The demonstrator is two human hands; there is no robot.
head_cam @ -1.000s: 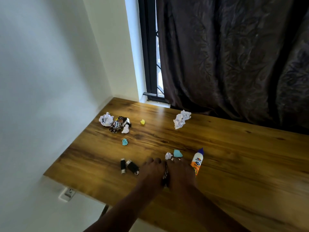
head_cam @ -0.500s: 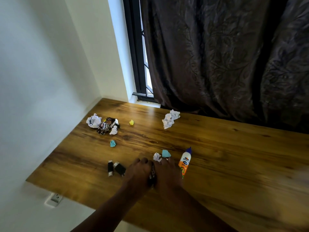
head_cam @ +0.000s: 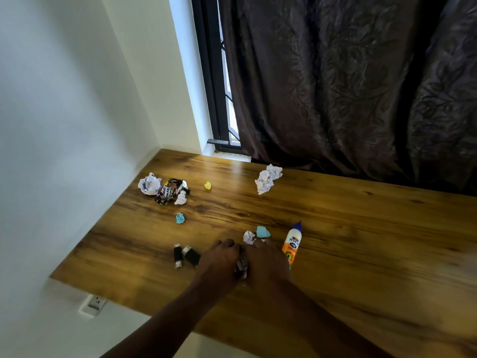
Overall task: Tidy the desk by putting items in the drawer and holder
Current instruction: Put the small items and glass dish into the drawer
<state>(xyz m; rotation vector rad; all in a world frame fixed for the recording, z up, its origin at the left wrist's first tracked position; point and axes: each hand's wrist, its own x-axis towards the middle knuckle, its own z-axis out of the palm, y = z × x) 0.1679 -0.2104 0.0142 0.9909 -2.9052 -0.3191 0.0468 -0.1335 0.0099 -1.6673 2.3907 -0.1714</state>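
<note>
L hand [head_cam: 219,262] & R hand [head_cam: 267,263] lay palms down, side by side, on desk [head_cam: 361,254] near edge, fingers curled.

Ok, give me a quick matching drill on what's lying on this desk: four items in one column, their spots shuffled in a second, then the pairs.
Items:
1. glue bottle
2. two black USB sticks
3. snack wrapper
4. yellow paper scrap

Places:
A. just left of the left hand
B. far left corner, between white paper balls
C. just right of the right hand
D. alone, between wrapper and big paper wad

Pairs: 1-C, 2-A, 3-B, 4-D
</note>
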